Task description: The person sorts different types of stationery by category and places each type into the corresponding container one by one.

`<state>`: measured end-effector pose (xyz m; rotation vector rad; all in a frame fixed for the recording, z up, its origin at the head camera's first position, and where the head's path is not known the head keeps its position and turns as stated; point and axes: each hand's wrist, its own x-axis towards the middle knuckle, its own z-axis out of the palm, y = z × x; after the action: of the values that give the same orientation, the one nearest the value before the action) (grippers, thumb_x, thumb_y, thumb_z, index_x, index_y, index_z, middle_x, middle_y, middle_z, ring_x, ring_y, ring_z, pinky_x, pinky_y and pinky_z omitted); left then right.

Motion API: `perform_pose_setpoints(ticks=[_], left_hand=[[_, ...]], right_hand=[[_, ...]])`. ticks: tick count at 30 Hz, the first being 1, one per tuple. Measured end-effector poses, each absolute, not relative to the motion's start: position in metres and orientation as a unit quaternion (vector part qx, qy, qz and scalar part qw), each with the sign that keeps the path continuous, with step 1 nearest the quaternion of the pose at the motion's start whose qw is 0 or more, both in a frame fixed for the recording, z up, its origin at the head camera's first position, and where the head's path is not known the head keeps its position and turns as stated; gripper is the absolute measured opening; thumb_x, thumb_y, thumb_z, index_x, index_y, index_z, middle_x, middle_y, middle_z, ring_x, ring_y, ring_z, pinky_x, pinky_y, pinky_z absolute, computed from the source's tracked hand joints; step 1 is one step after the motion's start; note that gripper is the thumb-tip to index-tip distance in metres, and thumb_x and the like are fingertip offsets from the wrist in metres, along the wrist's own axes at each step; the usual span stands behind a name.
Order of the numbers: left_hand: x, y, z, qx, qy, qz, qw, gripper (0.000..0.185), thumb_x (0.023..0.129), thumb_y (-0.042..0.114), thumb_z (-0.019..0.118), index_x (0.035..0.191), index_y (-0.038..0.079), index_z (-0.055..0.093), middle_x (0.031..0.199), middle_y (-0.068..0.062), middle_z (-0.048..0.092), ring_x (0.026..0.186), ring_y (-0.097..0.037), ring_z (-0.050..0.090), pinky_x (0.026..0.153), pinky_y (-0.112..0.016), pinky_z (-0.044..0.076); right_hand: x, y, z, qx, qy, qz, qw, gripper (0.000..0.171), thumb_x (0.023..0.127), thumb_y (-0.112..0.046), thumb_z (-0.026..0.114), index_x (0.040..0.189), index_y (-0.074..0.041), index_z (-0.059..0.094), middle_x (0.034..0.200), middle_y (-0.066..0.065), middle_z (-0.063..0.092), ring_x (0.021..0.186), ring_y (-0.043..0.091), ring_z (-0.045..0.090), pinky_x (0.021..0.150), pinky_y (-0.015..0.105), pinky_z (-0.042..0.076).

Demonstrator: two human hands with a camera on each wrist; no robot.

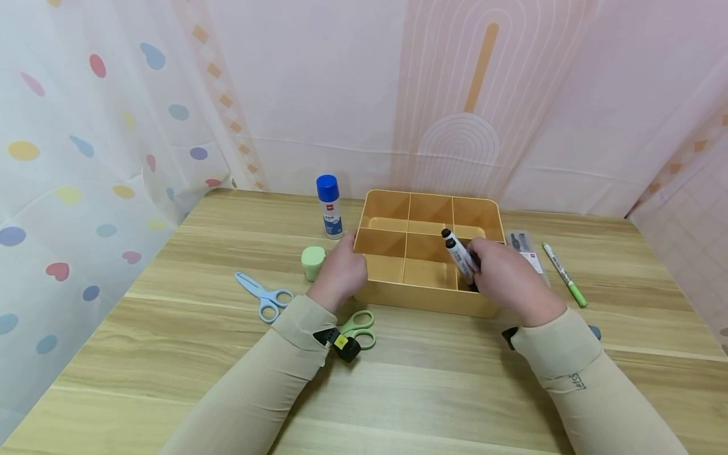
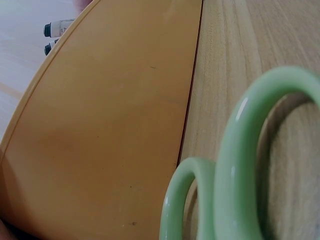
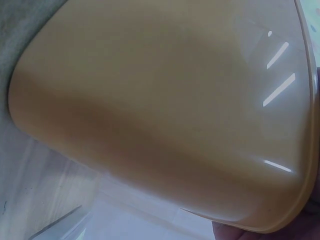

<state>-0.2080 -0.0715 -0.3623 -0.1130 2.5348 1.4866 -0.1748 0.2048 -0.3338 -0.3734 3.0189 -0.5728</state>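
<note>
A yellow-orange organizer tray (image 1: 430, 302) with several compartments stands mid-table. My left hand (image 1: 348, 264) grips its front left corner, fingers curled at the rim. My right hand (image 1: 482, 265) pinches white markers with black caps (image 1: 458, 254), tilted in the front right compartment. In the left wrist view the tray's outer wall (image 2: 100, 125) fills the frame and two marker caps (image 2: 54, 31) poke above its rim. Only the tray's rounded corner (image 3: 165, 100) shows in the right wrist view.
Green scissors (image 1: 359, 328) (image 2: 240, 150) lie by my left wrist, blue scissors (image 1: 265, 296) further left. A green cylinder (image 1: 313, 261) and a blue-capped glue bottle (image 1: 329, 206) stand left of the tray. A clear packet (image 1: 526, 248) and green pen (image 1: 564, 275) lie to its right.
</note>
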Motion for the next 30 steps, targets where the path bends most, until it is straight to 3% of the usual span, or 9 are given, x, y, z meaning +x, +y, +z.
perform_pose_setpoints(ticks=[23,30], left_hand=[[-0.2083,-0.0717,-0.3619,-0.033,0.862,0.496,0.096,0.070,0.097,-0.001,0.036,0.165,0.016,0.031,0.161,-0.012,0.050,0.146,-0.034,0.049,0.127,-0.057,0.032],[-0.2090,-0.0711,-0.3621,-0.035,0.863,0.495,0.098,0.072,0.097,-0.002,0.036,0.166,0.016,0.030,0.161,-0.012,0.049,0.147,-0.035,0.049,0.127,-0.057,0.031]], right_hand=[[-0.1766,0.2014,-0.3337,-0.119,0.980,-0.158,0.032,0.016,0.093,0.005,0.056,0.103,-0.004,0.066,0.084,0.007,0.066,0.074,0.024,0.056,0.068,0.038,0.048],[-0.1753,0.2006,-0.3327,-0.125,0.978,-0.160,0.039,0.015,0.094,0.004,0.055,0.095,-0.007,0.065,0.080,0.005,0.062,0.072,0.023,0.055,0.065,0.035,0.045]])
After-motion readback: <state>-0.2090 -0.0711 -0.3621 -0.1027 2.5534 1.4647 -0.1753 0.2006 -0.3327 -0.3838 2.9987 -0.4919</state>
